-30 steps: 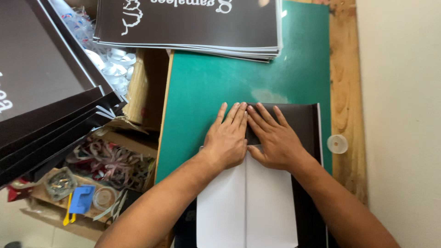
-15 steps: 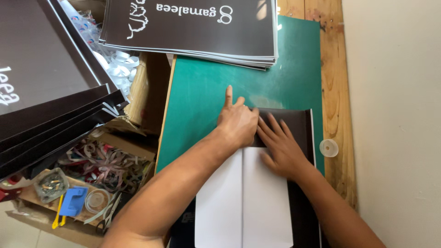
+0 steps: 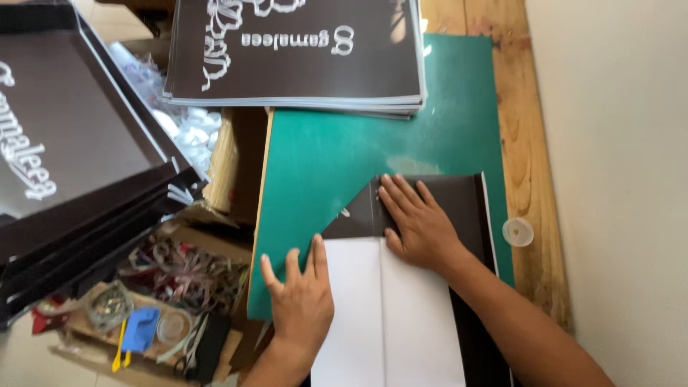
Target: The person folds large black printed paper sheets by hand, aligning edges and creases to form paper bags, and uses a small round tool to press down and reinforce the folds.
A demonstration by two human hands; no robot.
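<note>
At frame centre, the right hand [image 3: 423,226] is pressing flat, fingers spread, on a dark brown folded sheet [image 3: 459,204] lying on the green cutting mat [image 3: 344,154]. The left hand [image 3: 301,301], fingers open, is resting on the sheet's white flap [image 3: 387,322]. A stack of brown printed sheets [image 3: 301,54] is sitting at upper centre.

A single head-worn camera looks steeply down from close above the worktop, over the person's forearms. The green mat [image 3: 322,165] fills the centre, the wall runs down the right edge, and stacked dark sheets [image 3: 301,50] sit at the top. No second view overlaps it.
</note>
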